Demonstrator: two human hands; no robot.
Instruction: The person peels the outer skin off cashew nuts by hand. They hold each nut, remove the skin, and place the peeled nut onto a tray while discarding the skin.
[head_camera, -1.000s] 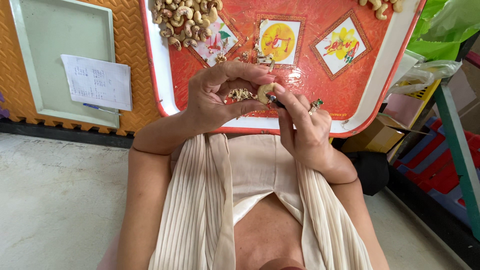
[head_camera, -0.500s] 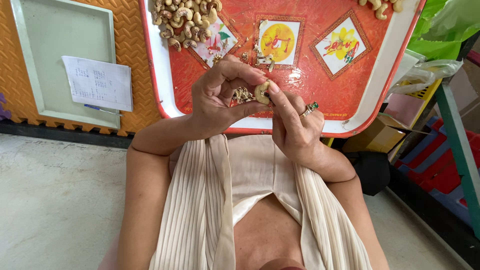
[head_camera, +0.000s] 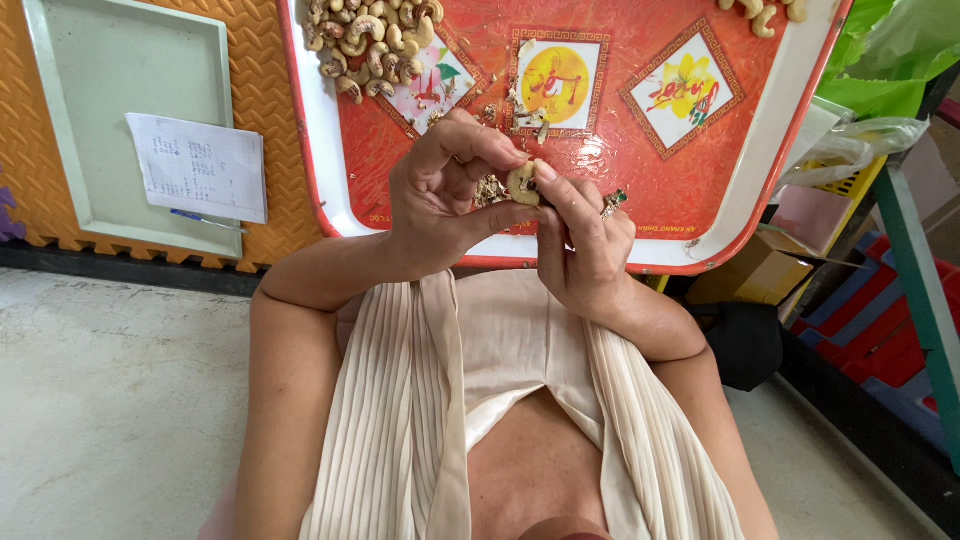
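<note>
She's wearing a cream ribbed cardigan (head_camera: 390, 430) hanging open over a plain beige top (head_camera: 510, 340), arms bare from the shoulder down. A ring (head_camera: 612, 204) with a dark green stone is sitting on the right hand (head_camera: 585, 250), around 1 o'clock from the knuckles.

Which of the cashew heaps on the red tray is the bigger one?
The heap at the tray's upper left; the other, at the top right edge, shows only a few nuts.

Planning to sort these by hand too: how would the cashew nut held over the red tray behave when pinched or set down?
The cashew nut looks small and probably light. Its curved shape might rock. The left hand and right hand pinch it with fingertips; flakes on the red tray hint its skin is brittle.
</note>
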